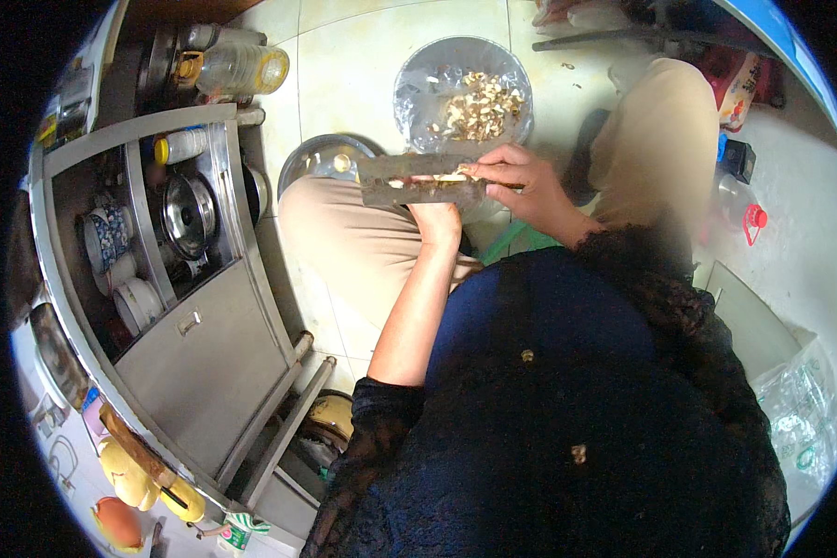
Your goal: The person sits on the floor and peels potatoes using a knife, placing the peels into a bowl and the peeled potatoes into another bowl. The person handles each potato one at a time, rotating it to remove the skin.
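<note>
A dark, flat rectangular tool [383,192] with a long gap along its middle is held crosswise above the knees. My left hand [436,222] grips it from below, its fingers mostly hidden behind the dark face. Around the right end closes my right hand [526,183], thumb low and fingertips on top. Small pale pieces [453,176] show in the gap beside those fingertips. Just beyond is a basin lined with clear plastic [418,115], containing many pale and brown chips [485,108]. To the left, a metal bowl [296,164] holds a pale round piece [342,162].
A metal cabinet [202,363] with pots stands at left, near large plastic bottles [240,68]. On the right are a red-capped bottle [739,202], a black box [738,162] and a clear plastic bag [798,411]. Scraps lie on the tiled floor [363,63].
</note>
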Tool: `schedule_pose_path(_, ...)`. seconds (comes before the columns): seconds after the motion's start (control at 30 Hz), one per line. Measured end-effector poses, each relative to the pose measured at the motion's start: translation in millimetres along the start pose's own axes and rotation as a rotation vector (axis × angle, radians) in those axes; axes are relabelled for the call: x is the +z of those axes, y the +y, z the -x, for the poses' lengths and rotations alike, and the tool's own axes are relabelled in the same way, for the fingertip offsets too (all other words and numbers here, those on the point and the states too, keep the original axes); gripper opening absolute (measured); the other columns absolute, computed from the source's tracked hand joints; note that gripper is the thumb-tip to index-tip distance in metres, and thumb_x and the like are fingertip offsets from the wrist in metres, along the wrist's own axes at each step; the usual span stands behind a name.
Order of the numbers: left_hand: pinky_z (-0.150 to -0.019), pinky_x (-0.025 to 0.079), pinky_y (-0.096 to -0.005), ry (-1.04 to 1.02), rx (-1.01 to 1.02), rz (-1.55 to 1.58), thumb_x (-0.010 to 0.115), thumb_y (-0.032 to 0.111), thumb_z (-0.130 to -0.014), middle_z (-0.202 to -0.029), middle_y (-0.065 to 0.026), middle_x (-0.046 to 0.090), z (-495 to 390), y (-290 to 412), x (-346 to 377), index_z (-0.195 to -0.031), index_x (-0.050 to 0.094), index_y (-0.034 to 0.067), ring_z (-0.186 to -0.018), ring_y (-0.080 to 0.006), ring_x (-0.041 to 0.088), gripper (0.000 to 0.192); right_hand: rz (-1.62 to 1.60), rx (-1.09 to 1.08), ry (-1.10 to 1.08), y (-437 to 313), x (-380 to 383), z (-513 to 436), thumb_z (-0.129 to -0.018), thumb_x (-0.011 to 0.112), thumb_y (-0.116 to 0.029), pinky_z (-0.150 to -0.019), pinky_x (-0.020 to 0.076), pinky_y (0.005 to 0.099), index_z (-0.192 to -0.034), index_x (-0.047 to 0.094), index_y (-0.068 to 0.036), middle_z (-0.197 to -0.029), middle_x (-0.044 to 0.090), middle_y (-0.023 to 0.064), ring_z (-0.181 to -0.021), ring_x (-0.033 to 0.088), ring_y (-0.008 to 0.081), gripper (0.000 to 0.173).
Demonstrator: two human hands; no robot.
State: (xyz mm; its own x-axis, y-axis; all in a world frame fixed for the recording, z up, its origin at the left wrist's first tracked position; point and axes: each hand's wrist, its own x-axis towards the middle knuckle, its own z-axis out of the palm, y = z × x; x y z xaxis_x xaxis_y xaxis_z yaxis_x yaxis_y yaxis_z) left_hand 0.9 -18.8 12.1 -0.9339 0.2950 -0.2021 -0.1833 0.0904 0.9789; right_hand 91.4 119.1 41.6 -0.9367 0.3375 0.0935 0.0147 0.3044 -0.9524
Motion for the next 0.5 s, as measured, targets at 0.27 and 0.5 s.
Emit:
schedule_pose_path(0.27, -0.068, 0.044, -0.0298, -0.023, 0.08, -0.012, 0.032, 0.035, -0.099, -0.081, -0.0067, 0.054, -7, 42, 13, -0.086, 0.05, 0.003, -0.071, -0.0153, 0.05, 0.038, -0.158, 0.36, 0.115, 29, -2, 6, -0.077, 0.061, 0.0, -0.078, 0.0455, 0.0254, -0.119, 0.065, -0.011, -0.097, 0.061, 0.0059, -0.087, 0.057, 0.0153, 0.043)
schedule_pose_path(0.5, -0.074, 0.044, -0.0278, -0.019, -0.124, 0.251, 0.037, 0.036, -0.099, -0.091, -0.0061, 0.055, -8, 13, 4, -0.098, 0.055, 0.004, -0.085, -0.0145, 0.053, 0.037, -0.109, 0.067, 0.025, 2, -3, -1, -0.076, 0.065, -0.003, -0.074, 0.047, 0.0266, -0.115, 0.067, -0.013, -0.092, 0.062, 0.0062, -0.081, 0.059, 0.0171, 0.04)
